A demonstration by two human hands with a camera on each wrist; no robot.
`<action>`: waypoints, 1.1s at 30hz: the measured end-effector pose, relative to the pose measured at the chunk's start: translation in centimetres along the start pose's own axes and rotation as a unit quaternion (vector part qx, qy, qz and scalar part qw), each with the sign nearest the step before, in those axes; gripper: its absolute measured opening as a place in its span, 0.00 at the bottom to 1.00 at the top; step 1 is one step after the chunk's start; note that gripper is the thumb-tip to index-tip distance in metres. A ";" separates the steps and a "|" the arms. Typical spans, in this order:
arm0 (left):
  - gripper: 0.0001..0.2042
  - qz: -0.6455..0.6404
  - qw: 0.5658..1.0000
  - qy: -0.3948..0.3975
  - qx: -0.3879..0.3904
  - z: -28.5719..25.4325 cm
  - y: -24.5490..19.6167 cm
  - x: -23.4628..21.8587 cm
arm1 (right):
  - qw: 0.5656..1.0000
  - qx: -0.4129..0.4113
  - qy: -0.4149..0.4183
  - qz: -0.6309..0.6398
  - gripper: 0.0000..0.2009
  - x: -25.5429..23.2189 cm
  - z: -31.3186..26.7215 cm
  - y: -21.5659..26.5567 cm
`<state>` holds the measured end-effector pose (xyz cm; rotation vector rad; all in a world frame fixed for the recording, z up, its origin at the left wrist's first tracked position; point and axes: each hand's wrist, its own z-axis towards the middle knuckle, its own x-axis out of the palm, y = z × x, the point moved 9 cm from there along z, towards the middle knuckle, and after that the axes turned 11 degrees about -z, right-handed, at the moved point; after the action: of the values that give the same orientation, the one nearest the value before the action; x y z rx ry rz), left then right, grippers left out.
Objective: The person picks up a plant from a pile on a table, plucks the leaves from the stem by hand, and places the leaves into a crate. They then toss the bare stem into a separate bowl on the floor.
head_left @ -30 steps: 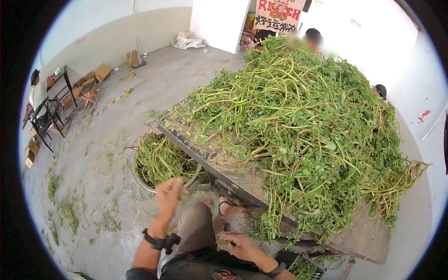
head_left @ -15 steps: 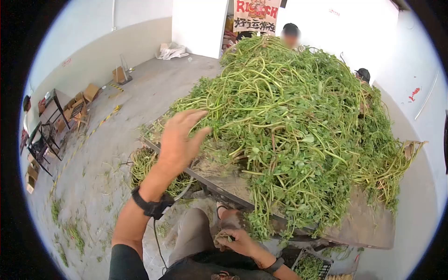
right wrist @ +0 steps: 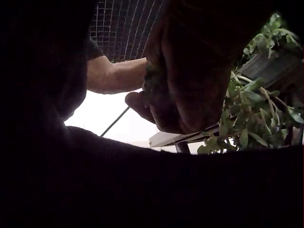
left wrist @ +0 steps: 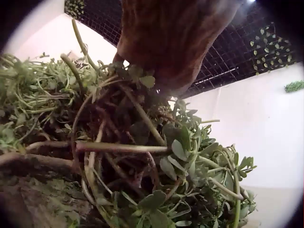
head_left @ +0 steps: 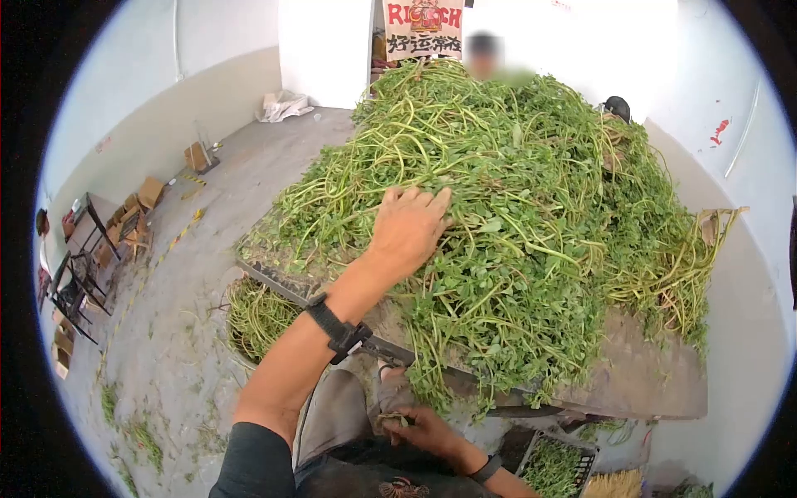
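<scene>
A large heap of leafy green stems (head_left: 515, 191) covers most of a table (head_left: 631, 365). Over the near left slope of the heap reaches my left hand (head_left: 408, 228), back upward, its extended fingers touching the stems. In the left wrist view that hand (left wrist: 171, 42) comes down from above, and leaves hide its fingertips. Low by my lap, below the table edge, my right hand (head_left: 427, 436) holds a small bit of greens (head_left: 397, 418) between thumb and fingers. The right wrist view shows this hand (right wrist: 190, 80) dark, with its fingers curled.
A round tub of stems (head_left: 257, 319) stands on the floor left of the table. Under the near right edge is a black crate (head_left: 558, 465) with greens. People are behind the heap and at a far-left desk (head_left: 87, 224). Scraps (head_left: 143, 444) litter the floor.
My left hand has risen from beside the tub, crossed the table edge and moved rightward onto the heap. The right hand has stayed low near my lap. The head view has turned left.
</scene>
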<state>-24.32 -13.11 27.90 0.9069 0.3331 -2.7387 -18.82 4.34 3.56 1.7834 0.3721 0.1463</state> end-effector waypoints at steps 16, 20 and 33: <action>0.09 -0.174 0.974 -0.050 -0.133 -5.2 3.6 -4.3 | 0.991 -0.031 -0.120 0.043 0.11 -1.7 0.4 -0.5; 0.06 -0.259 0.931 -0.085 -0.243 -8.3 7.0 -4.8 | 0.988 -0.048 -0.120 0.087 0.11 -1.9 0.6 -0.8; 0.09 -0.767 0.503 -0.051 -0.394 -11.5 6.9 -1.8 | 0.985 -0.027 -0.158 0.069 0.06 -2.5 0.9 -1.2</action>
<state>-14.53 -16.06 19.01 -0.1313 3.3090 -2.6809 -21.13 2.89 2.41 1.7442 0.0176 -0.0304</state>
